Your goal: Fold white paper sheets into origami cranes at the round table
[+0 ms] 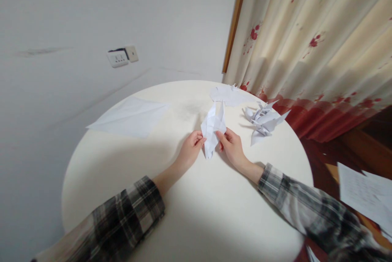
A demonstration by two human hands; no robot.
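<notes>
A white folded paper (213,125) is held upright over the middle of the table, with two pointed flaps at its top and a narrower lower end. My left hand (191,147) pinches its left edge between thumb and fingers. On the other side, my right hand (232,147) grips the right edge, thumb on the front face and fingers partly hidden behind. To the right lies a cluster of folded paper figures (263,121) with pointed wings. A flat creased sheet (130,117) rests at the left of the table.
The round white table (183,213) stands against a grey-white wall with a power socket (118,58). More paper (229,95) lies at the table's far edge. A flowered curtain (312,49) hangs at the right, above written sheets (361,192) on a lower surface.
</notes>
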